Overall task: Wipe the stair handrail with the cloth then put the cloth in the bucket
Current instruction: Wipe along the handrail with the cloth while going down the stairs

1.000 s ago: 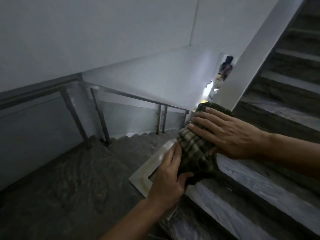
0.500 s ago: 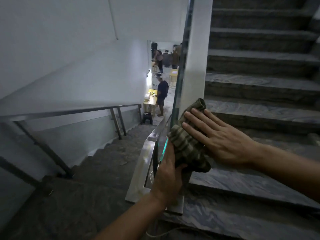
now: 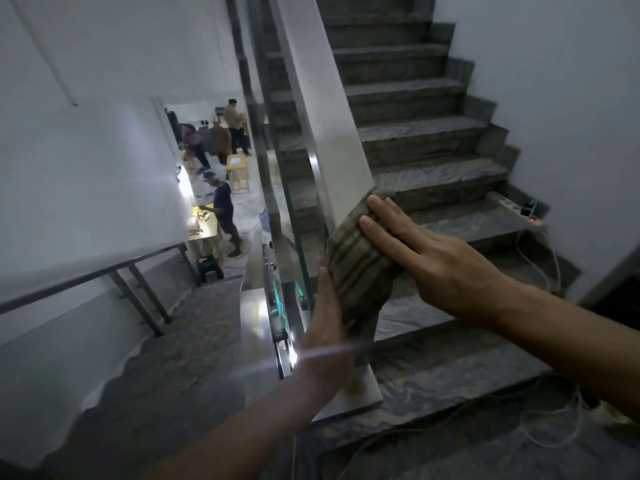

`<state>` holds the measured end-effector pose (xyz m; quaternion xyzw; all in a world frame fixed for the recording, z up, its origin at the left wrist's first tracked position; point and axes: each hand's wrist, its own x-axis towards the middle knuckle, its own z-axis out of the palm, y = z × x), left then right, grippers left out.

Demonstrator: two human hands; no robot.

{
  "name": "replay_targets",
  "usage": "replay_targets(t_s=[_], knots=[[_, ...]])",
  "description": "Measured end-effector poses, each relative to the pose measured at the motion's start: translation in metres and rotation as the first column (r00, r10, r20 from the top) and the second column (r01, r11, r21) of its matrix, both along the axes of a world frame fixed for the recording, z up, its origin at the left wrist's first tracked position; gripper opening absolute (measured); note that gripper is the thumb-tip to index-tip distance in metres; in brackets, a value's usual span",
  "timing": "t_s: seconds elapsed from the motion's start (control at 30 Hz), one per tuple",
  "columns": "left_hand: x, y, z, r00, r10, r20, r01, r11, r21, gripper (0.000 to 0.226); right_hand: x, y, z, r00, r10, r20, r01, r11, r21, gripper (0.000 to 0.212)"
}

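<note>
Between the left grip and right grip, both pressing flat-fingered, the cloth wraps the handrail. Even two-sided pressure should wipe it best.

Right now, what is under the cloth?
The handrail passes under the cloth; that wrapped stretch is hidden. Right hand lies flat on top, left hand against its side.
</note>
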<state>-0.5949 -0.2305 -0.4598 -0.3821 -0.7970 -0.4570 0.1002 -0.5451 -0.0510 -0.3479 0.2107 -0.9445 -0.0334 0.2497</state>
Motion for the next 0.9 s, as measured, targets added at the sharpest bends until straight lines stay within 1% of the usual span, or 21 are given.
replay_targets(t_s=[0.1, 0.17, 0.2, 0.27, 0.33, 0.4, 0.47, 0.53, 0.6, 0.7, 0.77, 0.83, 0.9], knots=[[-0.013, -0.013, -0.016, 0.988, -0.115, -0.103, 0.110, 0.993, -0.046, 0.080, 0.012, -0.024, -0.020, 0.983, -0.150, -0.109, 0.146, 0.988, -0.044, 0.062], [-0.017, -0.026, -0.020, 0.973, -0.192, -0.130, 0.180, 0.978, -0.102, 0.082, 0.018, -0.046, -0.035, 0.959, -0.236, -0.154, 0.223, 0.970, -0.100, 0.053], [-0.017, -0.032, -0.020, 0.967, -0.220, -0.130, 0.202, 0.969, -0.142, 0.085, 0.019, -0.056, -0.043, 0.945, -0.285, -0.164, 0.265, 0.955, -0.131, 0.050], [-0.012, -0.045, -0.022, 0.960, -0.263, -0.093, 0.235, 0.942, -0.239, 0.092, 0.024, -0.073, -0.064, 0.914, -0.375, -0.153, 0.347, 0.920, -0.181, 0.050], [-0.007, -0.060, -0.024, 0.951, -0.307, -0.023, 0.282, 0.900, -0.333, 0.091, 0.028, -0.083, -0.086, 0.897, -0.427, -0.117, 0.399, 0.894, -0.204, 0.053], [-0.010, -0.073, -0.031, 0.947, -0.320, 0.032, 0.300, 0.844, -0.444, 0.091, 0.032, -0.092, -0.109, 0.889, -0.456, -0.044, 0.436, 0.872, -0.222, 0.060], [-0.016, -0.085, -0.041, 0.947, -0.315, 0.060, 0.288, 0.753, -0.592, 0.086, 0.036, -0.104, -0.131, 0.870, -0.489, 0.061, 0.488, 0.839, -0.242, 0.063], [-0.016, -0.094, -0.049, 0.954, -0.299, 0.035, 0.229, 0.648, -0.726, 0.073, 0.041, -0.117, -0.155, 0.839, -0.524, 0.148, 0.544, 0.795, -0.269, 0.067], [-0.012, -0.100, -0.054, 0.958, -0.285, -0.008, 0.162, 0.567, -0.808, 0.066, 0.040, -0.129, -0.171, 0.798, -0.564, 0.213, 0.603, 0.743, -0.290, 0.072], [-0.007, -0.105, -0.064, 0.960, -0.274, -0.051, 0.097, 0.501, -0.860, 0.064, 0.039, -0.142, -0.184, 0.729, -0.613, 0.303, 0.683, 0.676, -0.276, 0.072], [-0.003, -0.105, -0.074, 0.960, -0.275, -0.043, 0.098, 0.477, -0.874, 0.062, 0.041, -0.146, -0.196, 0.677, -0.616, 0.403, 0.728, 0.639, -0.247, 0.077], [0.001, -0.106, -0.083, 0.961, -0.275, -0.004, 0.124, 0.444, -0.888, 0.060, 0.042, -0.149, -0.207, 0.587, -0.614, 0.528, 0.780, 0.603, -0.166, 0.083], [0.005, -0.107, -0.091, 0.960, -0.272, 0.063, 0.175, 0.412, -0.894, 0.063, 0.039, -0.151, -0.212, 0.457, -0.613, 0.644, 0.825, 0.562, -0.051, 0.083]])
